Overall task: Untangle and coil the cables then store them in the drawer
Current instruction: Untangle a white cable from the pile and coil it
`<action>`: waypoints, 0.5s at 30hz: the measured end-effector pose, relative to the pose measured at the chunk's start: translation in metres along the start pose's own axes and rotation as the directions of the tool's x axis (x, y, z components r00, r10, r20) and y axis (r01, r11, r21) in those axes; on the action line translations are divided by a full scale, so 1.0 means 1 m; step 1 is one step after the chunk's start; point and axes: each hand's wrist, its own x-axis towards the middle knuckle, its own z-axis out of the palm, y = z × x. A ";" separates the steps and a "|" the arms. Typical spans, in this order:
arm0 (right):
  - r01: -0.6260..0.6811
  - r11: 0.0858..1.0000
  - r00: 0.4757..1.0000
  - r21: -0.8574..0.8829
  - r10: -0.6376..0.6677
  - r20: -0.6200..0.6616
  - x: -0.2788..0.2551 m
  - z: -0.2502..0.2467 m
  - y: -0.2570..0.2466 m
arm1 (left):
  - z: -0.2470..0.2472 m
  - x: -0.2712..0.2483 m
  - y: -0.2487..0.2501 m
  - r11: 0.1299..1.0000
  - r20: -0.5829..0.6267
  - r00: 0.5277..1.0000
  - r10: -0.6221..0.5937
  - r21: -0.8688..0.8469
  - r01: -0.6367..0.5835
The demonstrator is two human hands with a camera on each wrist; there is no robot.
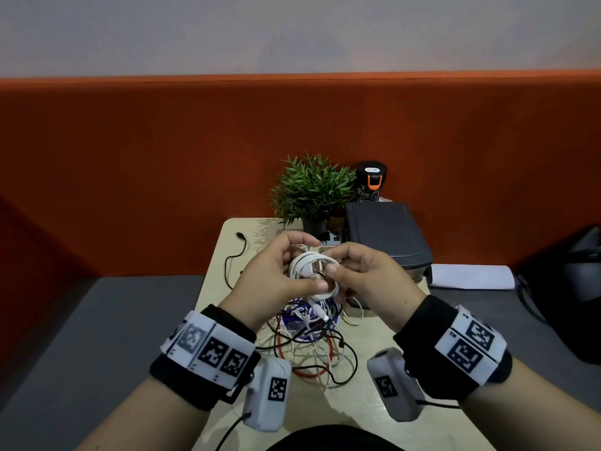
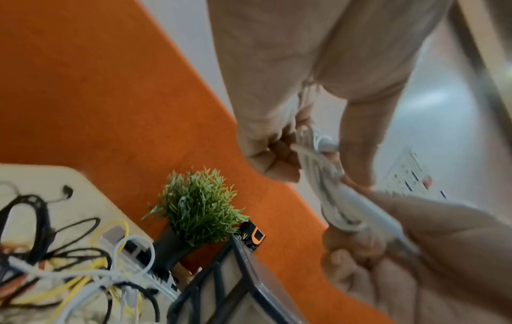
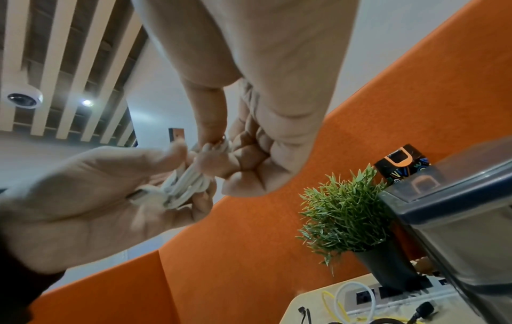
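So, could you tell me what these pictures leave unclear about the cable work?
- White cable coil: its free end, head view, covered by the left hand and right hand.
- Tangled cables: how they cross, hidden under the hands.
- Drawer unit: front faces away; open or closed unknown.

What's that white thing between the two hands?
A coiled white cable, held by the left hand and right hand, clearest in the head view.

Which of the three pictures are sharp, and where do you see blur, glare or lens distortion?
Head view: mostly sharp, evenly lit; the white cable coil between the left hand and right hand is clear, and the partition's top edge bows slightly. Left wrist view: near cables are smeared, with pale glare upper right. Right wrist view: the plant is crisp, the near palm soft.
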 end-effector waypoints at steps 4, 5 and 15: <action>0.020 1.000 1.000 -0.003 -0.021 -0.021 0.001 0.000 0.000 | 0.005 -0.001 0.004 0.975 -0.177 0.967 0.182 0.159 -0.155; 0.018 1.000 1.000 -0.005 -0.018 -0.026 0.001 -0.002 0.000 | 0.005 -0.001 0.003 0.965 -0.205 0.956 0.211 0.198 -0.171; 0.010 0.994 0.995 -0.108 -0.020 -0.095 -0.001 -0.009 0.010 | -0.001 0.009 -0.009 0.995 -0.151 0.987 0.060 0.088 -0.047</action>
